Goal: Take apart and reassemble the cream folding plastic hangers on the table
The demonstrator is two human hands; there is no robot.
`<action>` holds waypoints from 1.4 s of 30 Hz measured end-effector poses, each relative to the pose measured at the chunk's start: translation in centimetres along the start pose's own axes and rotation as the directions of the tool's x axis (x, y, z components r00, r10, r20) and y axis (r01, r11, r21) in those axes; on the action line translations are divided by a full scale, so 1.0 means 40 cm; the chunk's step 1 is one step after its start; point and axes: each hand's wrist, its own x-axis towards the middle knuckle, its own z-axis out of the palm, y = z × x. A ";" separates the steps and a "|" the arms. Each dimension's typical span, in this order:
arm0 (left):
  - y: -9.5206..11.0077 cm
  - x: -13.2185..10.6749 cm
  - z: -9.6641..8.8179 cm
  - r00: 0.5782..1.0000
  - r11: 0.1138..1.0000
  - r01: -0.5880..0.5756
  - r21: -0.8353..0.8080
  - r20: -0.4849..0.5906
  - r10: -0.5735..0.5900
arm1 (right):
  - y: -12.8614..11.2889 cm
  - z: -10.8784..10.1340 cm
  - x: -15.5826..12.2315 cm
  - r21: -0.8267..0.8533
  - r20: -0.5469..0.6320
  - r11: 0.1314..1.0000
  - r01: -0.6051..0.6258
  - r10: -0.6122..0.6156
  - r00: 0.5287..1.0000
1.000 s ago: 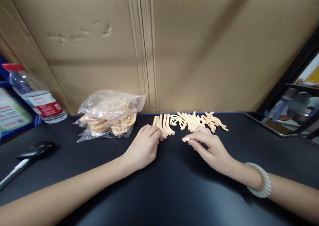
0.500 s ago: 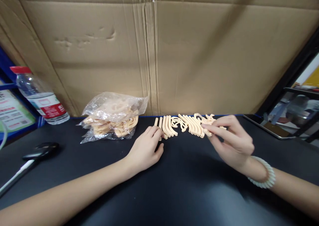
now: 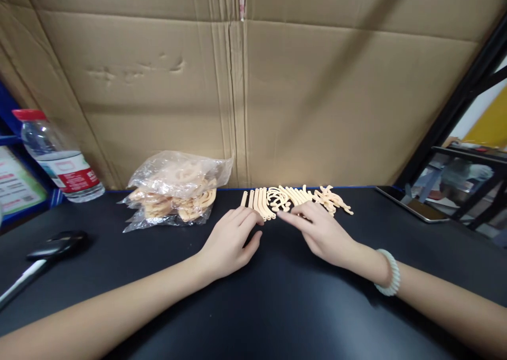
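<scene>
A row of pale orange curved plastic pieces lies along the far edge of the black table. My left hand rests palm down on the table, fingers stretched out, its fingertips touching the left end of the row. My right hand lies flat beside it, fingers extended onto the middle pieces, with nothing gripped. A white beaded bracelet is on my right wrist.
A clear plastic bag with more orange pieces sits to the left. A water bottle stands at far left, a black mouse near it. A cardboard wall closes the back. A tablet lies at right.
My right hand, which held a piece lifted over the row's right end half a second ago, has come down flat on the middle pieces. My left hand has barely moved.
</scene>
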 end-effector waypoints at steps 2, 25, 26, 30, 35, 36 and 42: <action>0.007 -0.003 -0.002 0.995 0.996 -0.068 -0.055 -0.075 0.063 | -0.022 -0.017 0.003 -0.076 0.030 0.982 0.173 -0.172 0.985; 0.017 0.000 -0.011 0.917 0.879 -0.396 -0.267 -0.169 0.362 | -0.042 -0.041 0.012 -0.172 0.044 0.880 0.442 -0.442 0.896; 0.018 0.000 -0.012 0.915 0.877 -0.400 -0.267 -0.165 0.367 | -0.043 -0.041 0.012 -0.172 0.045 0.880 0.442 -0.441 0.896; 0.022 0.000 -0.011 0.924 0.880 -0.382 -0.283 -0.111 0.366 | -0.045 -0.041 0.011 -0.165 0.037 0.883 0.439 -0.439 0.898; 0.033 -0.003 -0.011 0.949 0.895 -0.304 -0.327 -0.019 0.315 | -0.047 -0.038 0.009 -0.152 0.038 0.883 0.444 -0.444 0.895; 0.035 -0.003 -0.011 0.952 0.899 -0.286 -0.332 0.010 0.306 | -0.048 -0.038 0.010 -0.147 0.039 0.881 0.451 -0.450 0.892; 0.034 0.000 -0.014 0.945 0.891 -0.231 -0.392 0.126 0.300 | -0.053 -0.044 0.019 -0.122 0.020 0.882 0.454 -0.455 0.890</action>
